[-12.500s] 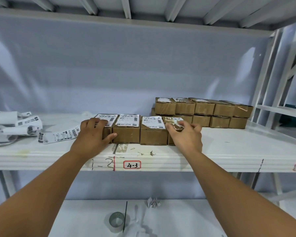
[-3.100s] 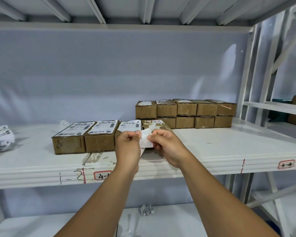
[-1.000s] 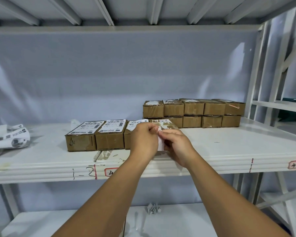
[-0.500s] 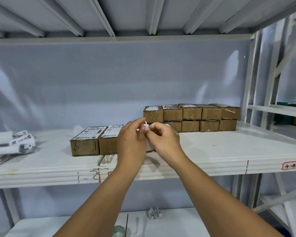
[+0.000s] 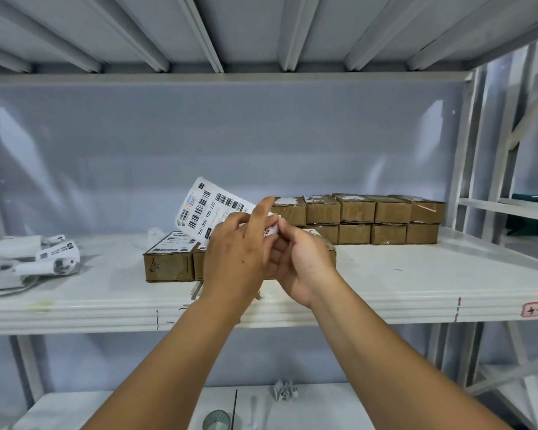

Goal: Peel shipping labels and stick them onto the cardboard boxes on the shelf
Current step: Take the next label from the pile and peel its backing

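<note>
- Clearly, we were at the peeling step. A shipping label (image 5: 212,205) was up in the air at the centre of the frame, printed side toward the camera and tilted toward the upper left. It hung above the front row of boxes (image 5: 167,262) on the shelf (image 5: 416,283).
- Our left hand (image 5: 235,259) held the label's lower part. As far as we could see, its fingers were closed on the paper, except the forefinger, which stood straight and pointed up.
- Our right hand (image 5: 303,265) touched the left, its fingers curled. Thumb and forefinger were narrowed to a pinch on a white sliver at the label's right-hand corner. Whether that sliver was backing paper or the label itself, we could not tell.
- We judged that the next move called for drawing the two pinches apart until the sticky face came free, without letting the label curl onto itself.
- After that, we reckoned, it would need laying flat on a box top. That could be the box partly hidden behind the right hand, or one of the stacked boxes (image 5: 374,212) right of centre, whose tops showed only torn white scraps.
- Both forearms stretched from the lower edge of the frame and met at the middle.
</note>
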